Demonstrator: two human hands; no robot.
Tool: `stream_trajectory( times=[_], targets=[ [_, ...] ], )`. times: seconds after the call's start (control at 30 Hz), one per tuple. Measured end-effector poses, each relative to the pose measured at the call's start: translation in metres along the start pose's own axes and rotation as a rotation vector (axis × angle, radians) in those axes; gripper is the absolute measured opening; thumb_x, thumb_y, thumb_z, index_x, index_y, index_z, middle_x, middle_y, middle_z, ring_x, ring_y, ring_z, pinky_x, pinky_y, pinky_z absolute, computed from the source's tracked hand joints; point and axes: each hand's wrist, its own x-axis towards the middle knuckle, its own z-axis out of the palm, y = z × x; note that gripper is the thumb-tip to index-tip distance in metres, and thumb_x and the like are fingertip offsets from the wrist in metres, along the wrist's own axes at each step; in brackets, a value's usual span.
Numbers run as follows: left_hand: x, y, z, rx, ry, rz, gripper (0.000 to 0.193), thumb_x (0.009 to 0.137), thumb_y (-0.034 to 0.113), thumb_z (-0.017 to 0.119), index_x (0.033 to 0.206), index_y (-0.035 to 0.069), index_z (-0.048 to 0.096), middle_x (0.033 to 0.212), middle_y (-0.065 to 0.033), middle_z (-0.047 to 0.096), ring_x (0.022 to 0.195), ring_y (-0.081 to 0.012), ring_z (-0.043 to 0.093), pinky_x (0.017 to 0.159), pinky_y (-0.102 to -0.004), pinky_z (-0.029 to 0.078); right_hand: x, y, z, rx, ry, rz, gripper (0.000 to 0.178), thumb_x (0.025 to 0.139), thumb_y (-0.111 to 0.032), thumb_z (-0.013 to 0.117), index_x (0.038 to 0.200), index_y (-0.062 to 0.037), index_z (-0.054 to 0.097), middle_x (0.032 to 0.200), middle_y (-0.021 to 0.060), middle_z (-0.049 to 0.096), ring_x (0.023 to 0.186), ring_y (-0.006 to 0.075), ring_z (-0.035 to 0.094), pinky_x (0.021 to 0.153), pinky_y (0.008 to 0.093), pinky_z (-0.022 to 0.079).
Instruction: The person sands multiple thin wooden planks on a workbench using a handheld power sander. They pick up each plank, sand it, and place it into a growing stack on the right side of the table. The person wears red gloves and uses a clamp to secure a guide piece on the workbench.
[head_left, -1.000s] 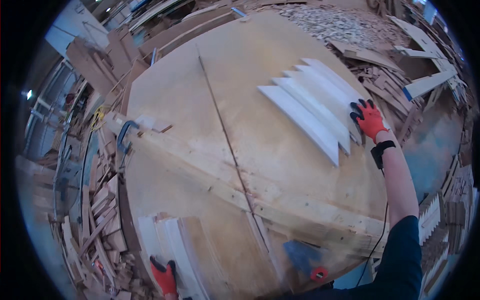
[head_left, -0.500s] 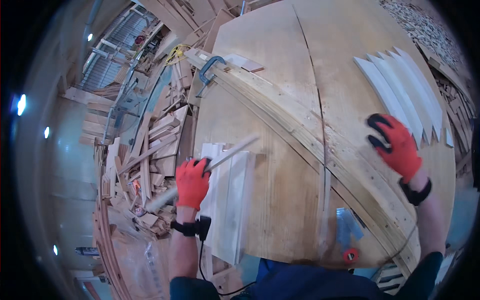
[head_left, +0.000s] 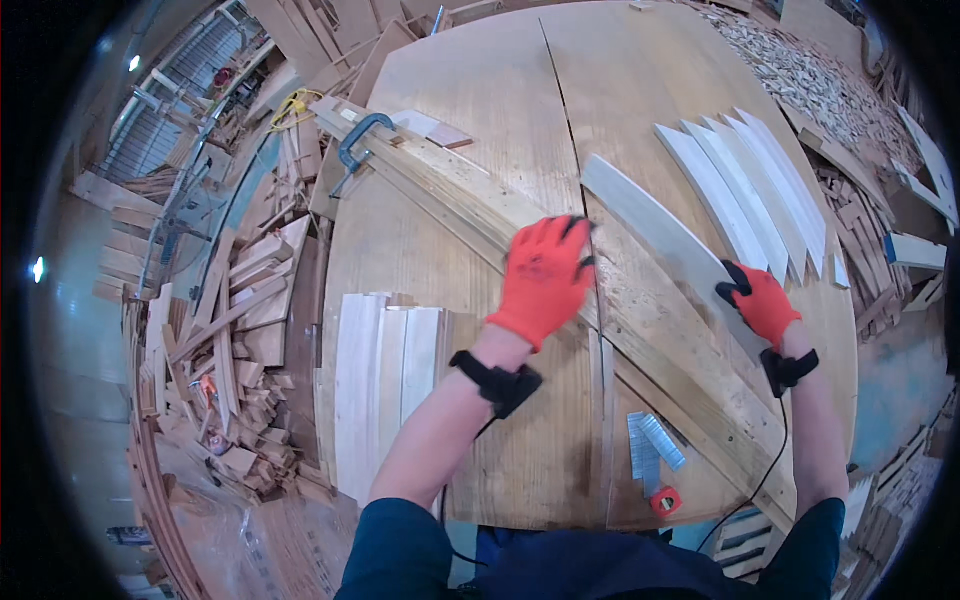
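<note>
My right hand [head_left: 765,305], in a red glove with black fingertips, grips a pale wooden board [head_left: 665,240] by its right edge near the close end. The board slants over the table to the right of a long timber straightedge [head_left: 470,195]. My left hand [head_left: 545,275], gloved alike, is over the middle of that timber. Its fingers are bent a little, the thumb stands apart, and nothing shows in it. A blue C-clamp [head_left: 365,140] sits on the timber's far left end.
Pale boards [head_left: 385,380] stand stacked at the table's left. Several point-ended white boards [head_left: 750,190] lie at the right. Near the front edge are silvery metal strips [head_left: 645,450] and a red tape measure [head_left: 665,500]. Wood offcuts [head_left: 265,270] are heaped left of the table [head_left: 480,90].
The board has gone from my left hand at the left stack to my right hand at the right of the timber. My left hand has moved right; the whole view has shifted.
</note>
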Motion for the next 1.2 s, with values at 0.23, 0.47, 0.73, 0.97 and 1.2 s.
stream_trajectory(
  times=[0.23, 0.47, 0.73, 0.97, 1.2],
  targets=[
    [-0.110, -0.117, 0.058, 0.209, 0.042, -0.560, 0.055, 0.090, 0.032, 0.064, 0.138, 0.005, 0.054, 0.141, -0.0212, 0.054, 0.134, -0.0387, 0.046, 0.112, -0.0494, 0.034, -0.008, 0.004, 0.016, -0.505, -0.296, 0.069, 0.056, 0.091, -0.035, 0.067, 0.140, -0.0112, 0.055, 0.132, 0.0171, 0.062, 0.123, 0.0320, 0.058, 0.100, 0.0420, 0.047],
    [-0.116, -0.115, 0.070, 0.292, 0.075, -0.465, 0.056, 0.094, 0.035, 0.060, 0.140, 0.006, 0.051, 0.146, -0.0189, 0.050, 0.138, -0.0379, 0.041, 0.115, -0.0522, 0.028, 0.018, -0.036, 0.107, -0.446, 0.169, -0.068, 0.057, 0.086, -0.033, 0.072, 0.137, -0.0118, 0.057, 0.135, 0.0157, 0.055, 0.124, 0.0363, 0.052, 0.099, 0.0461, 0.046],
    [-0.116, -0.115, 0.068, 0.264, 0.080, -0.499, 0.056, 0.091, 0.032, 0.063, 0.139, 0.005, 0.052, 0.145, -0.0191, 0.051, 0.139, -0.0380, 0.041, 0.116, -0.0506, 0.027, 0.022, -0.048, 0.098, -0.399, 0.039, -0.029, 0.056, 0.084, -0.028, 0.075, 0.136, -0.0161, 0.060, 0.138, 0.0123, 0.055, 0.126, 0.0341, 0.052, 0.099, 0.0475, 0.047],
    [-0.118, -0.123, 0.074, 0.278, 0.094, -0.490, 0.057, 0.091, 0.034, 0.063, 0.139, 0.004, 0.052, 0.146, -0.0190, 0.051, 0.139, -0.0377, 0.040, 0.116, -0.0504, 0.026, 0.021, -0.061, 0.117, -0.512, 0.040, 0.057, 0.053, 0.086, -0.028, 0.074, 0.136, -0.0174, 0.060, 0.143, 0.0122, 0.053, 0.129, 0.0337, 0.051, 0.100, 0.0480, 0.047],
    [-0.131, -0.139, 0.082, 0.300, 0.084, -0.474, 0.060, 0.090, 0.036, 0.064, 0.139, 0.003, 0.050, 0.147, -0.0192, 0.048, 0.140, -0.0378, 0.039, 0.117, -0.0513, 0.025, 0.012, -0.052, 0.155, -0.495, 0.167, 0.064, 0.053, 0.086, -0.028, 0.074, 0.136, -0.0162, 0.060, 0.146, 0.0124, 0.052, 0.132, 0.0332, 0.049, 0.103, 0.0491, 0.044]
  ],
)
